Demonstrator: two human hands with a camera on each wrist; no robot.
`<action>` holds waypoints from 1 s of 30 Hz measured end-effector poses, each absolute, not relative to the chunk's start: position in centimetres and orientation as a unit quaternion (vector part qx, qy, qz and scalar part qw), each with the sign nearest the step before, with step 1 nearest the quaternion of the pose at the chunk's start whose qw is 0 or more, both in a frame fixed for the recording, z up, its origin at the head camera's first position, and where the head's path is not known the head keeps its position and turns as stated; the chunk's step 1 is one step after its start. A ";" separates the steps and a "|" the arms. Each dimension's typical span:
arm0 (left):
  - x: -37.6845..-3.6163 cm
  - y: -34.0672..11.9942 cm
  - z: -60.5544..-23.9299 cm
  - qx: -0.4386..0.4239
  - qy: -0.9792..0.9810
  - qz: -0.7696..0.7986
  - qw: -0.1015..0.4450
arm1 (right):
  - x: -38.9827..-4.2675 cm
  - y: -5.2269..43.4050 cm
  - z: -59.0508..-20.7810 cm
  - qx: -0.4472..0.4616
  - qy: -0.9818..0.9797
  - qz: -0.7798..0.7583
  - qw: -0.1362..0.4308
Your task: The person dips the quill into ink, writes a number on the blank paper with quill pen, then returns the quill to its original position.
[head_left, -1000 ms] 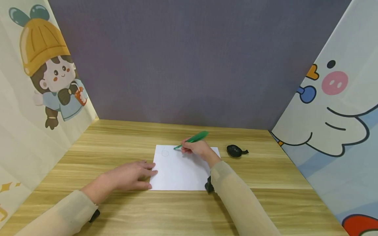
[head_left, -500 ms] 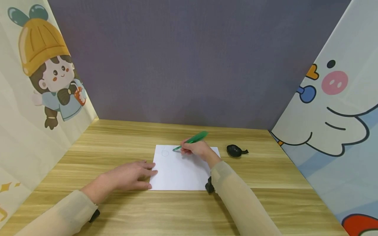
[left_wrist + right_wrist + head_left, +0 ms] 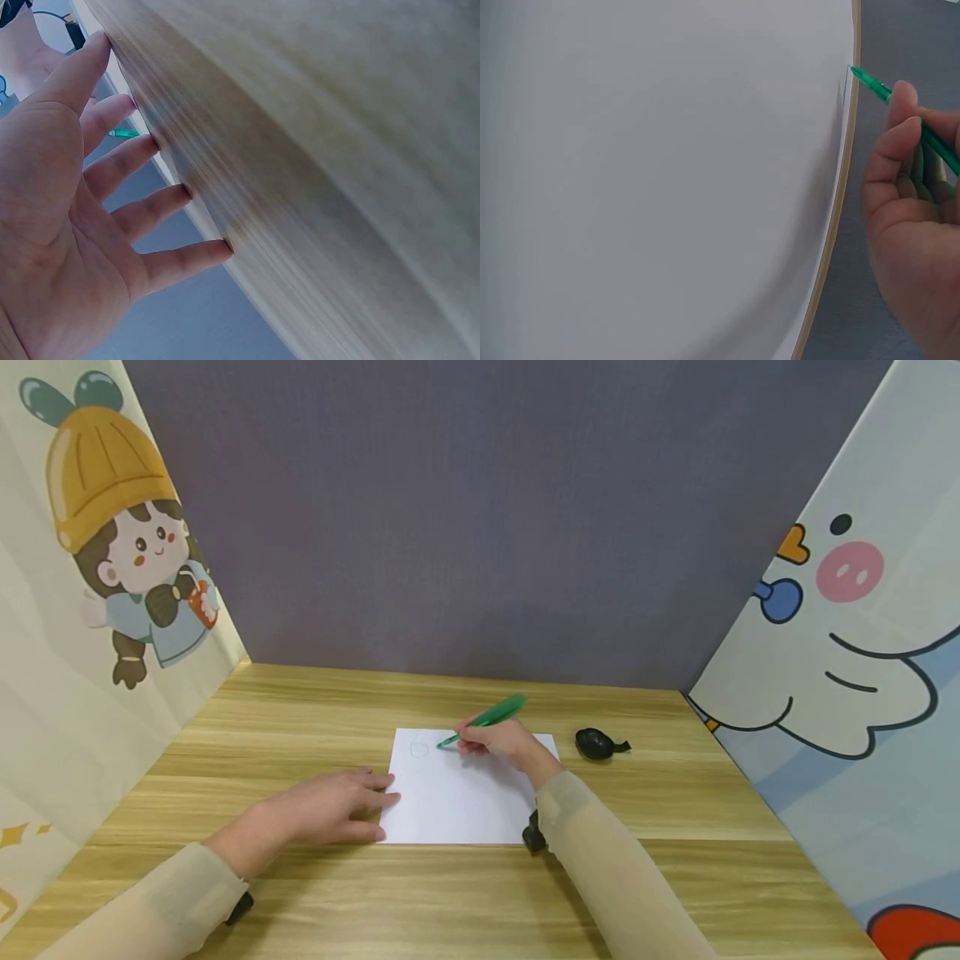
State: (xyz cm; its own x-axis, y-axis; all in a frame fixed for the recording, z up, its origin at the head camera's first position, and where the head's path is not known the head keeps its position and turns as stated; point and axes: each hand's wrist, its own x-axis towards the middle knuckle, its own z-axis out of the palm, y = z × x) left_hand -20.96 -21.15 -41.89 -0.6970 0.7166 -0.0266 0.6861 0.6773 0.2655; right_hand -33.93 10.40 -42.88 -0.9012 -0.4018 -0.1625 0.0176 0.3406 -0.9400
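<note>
A white sheet of paper (image 3: 457, 793) lies on the wooden table (image 3: 300, 718), with a small faint circle (image 3: 419, 749) drawn near its far left corner. My right hand (image 3: 498, 739) grips a green pen (image 3: 487, 717), its tip touching the paper just right of the circle. In the right wrist view the green pen (image 3: 900, 109) runs between my fingers (image 3: 896, 142) with its tip on the paper (image 3: 660, 180). My left hand (image 3: 330, 806) lies flat with straight fingers on the paper's left edge. In the left wrist view the left hand's fingertips (image 3: 161, 142) press the table (image 3: 315, 150).
A small black object (image 3: 597, 742) with a short tail lies on the table right of the paper. Cartoon-printed panels (image 3: 97, 568) stand at left and right, and a grey wall (image 3: 465, 510) closes the back. Black wrist-camera straps (image 3: 532, 831) show under both sleeves.
The pen tip has shifted slightly left and nearer along the paper beside the circle. The left hand has not moved.
</note>
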 end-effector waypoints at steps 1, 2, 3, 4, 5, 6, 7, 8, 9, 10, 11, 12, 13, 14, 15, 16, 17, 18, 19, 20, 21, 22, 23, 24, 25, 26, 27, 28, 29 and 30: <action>-21.0 -21.1 -41.9 0.384 0.914 0.118 0.064 | -33.9 10.4 -42.8 -0.122 0.798 -0.559 0.188; -21.0 -21.1 -41.9 0.383 0.914 0.118 0.065 | -33.9 10.5 -42.8 -0.125 0.798 -0.558 0.189; -21.0 -21.1 -41.9 0.383 0.914 0.118 0.065 | -33.8 10.5 -42.8 -0.127 0.799 -0.557 0.190; -21.0 -21.1 -41.9 0.383 0.914 0.117 0.065 | -33.8 10.6 -42.8 -0.130 0.799 -0.556 0.191; -21.0 -21.1 -41.9 0.383 0.914 0.117 0.066 | -33.8 10.6 -42.8 -0.132 0.799 -0.555 0.192; -21.0 -21.1 -41.9 0.382 0.914 0.117 0.066 | -33.8 10.6 -42.8 -0.134 0.799 -0.554 0.193; -21.0 -21.1 -41.9 0.381 0.915 0.117 0.067 | -33.7 10.7 -42.8 -0.136 0.799 -0.553 0.193; -21.0 -21.1 -41.9 0.380 0.915 0.118 0.068 | -33.7 10.7 -42.9 -0.139 0.800 -0.551 0.193; -21.0 -21.2 -41.9 0.380 0.915 0.118 0.068 | -33.7 10.8 -42.9 -0.141 0.801 -0.549 0.193; -20.9 -21.2 -41.9 0.381 0.915 0.119 0.068 | -33.7 10.8 -42.9 -0.142 0.801 -0.548 0.194; -20.9 -21.2 -41.9 0.382 0.914 0.118 0.066 | -33.7 10.8 -42.9 -0.143 0.802 -0.546 0.195; -20.9 -21.2 -41.9 0.382 0.914 0.119 0.066 | -33.7 10.8 -42.9 -0.146 0.803 -0.544 0.195; -20.9 -21.2 -41.9 0.383 0.914 0.119 0.065 | -33.6 10.9 -42.9 -0.147 0.804 -0.542 0.195; -20.9 -21.2 -41.9 0.384 0.914 0.119 0.064 | -33.6 10.9 -42.9 -0.148 0.804 -0.541 0.196; -20.9 -21.1 -41.9 0.386 0.913 0.116 0.061 | -33.6 10.9 -42.9 -0.149 0.804 -0.541 0.197; -20.9 -21.1 -41.9 0.386 0.913 0.115 0.061 | -33.6 11.0 -42.9 -0.150 0.803 -0.542 0.199; -20.8 -21.1 -41.9 0.386 0.913 0.114 0.060 | -33.5 11.0 -42.9 -0.152 0.803 -0.541 0.198; -20.8 -21.1 -41.9 0.386 0.913 0.114 0.059 | -33.5 11.0 -42.9 -0.153 0.803 -0.541 0.198; -20.8 -21.1 -41.9 0.387 0.913 0.113 0.059 | -33.4 11.1 -42.9 -0.154 0.802 -0.541 0.199; -20.8 -21.1 -41.9 0.387 0.913 0.113 0.058 | -33.4 11.1 -42.9 -0.155 0.802 -0.541 0.199; -20.8 -21.1 -41.9 0.387 0.913 0.113 0.058 | -33.4 11.1 -42.9 -0.156 0.802 -0.541 0.199; -20.8 -21.1 -41.9 0.387 0.913 0.114 0.058 | -33.3 11.2 -42.9 -0.157 0.802 -0.541 0.199; -20.8 -21.1 -41.8 0.387 0.913 0.114 0.058 | -33.3 11.2 -42.9 -0.157 0.802 -0.541 0.199; -20.8 -21.1 -41.8 0.387 0.913 0.115 0.058 | -33.2 11.3 -42.8 -0.157 0.802 -0.540 0.200; -20.7 -21.1 -41.8 0.387 0.913 0.115 0.058 | -33.2 11.3 -42.8 -0.158 0.802 -0.540 0.200; -20.7 -21.1 -41.8 0.387 0.913 0.116 0.058 | -33.2 11.4 -42.9 -0.159 0.803 -0.539 0.200; -20.7 -21.1 -41.8 0.387 0.913 0.116 0.057 | -33.2 11.4 -42.8 -0.158 0.803 -0.539 0.201; -20.7 -21.1 -41.8 0.387 0.913 0.116 0.058 | -33.2 11.5 -42.9 -0.158 0.803 -0.539 0.201; -20.7 -21.1 -41.8 0.387 0.913 0.117 0.058 | -33.2 11.5 -42.9 -0.158 0.803 -0.538 0.201; -20.7 -21.1 -41.8 0.387 0.913 0.117 0.059 | -33.2 11.6 -42.9 -0.158 0.804 -0.537 0.201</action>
State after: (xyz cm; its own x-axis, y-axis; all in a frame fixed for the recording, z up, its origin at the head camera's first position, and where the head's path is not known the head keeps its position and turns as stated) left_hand -20.72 -21.10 -41.79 -0.6942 0.7196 -0.0165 0.6921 0.6737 0.2590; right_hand -33.17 11.60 -42.88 -0.8697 -0.4693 -0.1531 -0.0386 0.3739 -0.9267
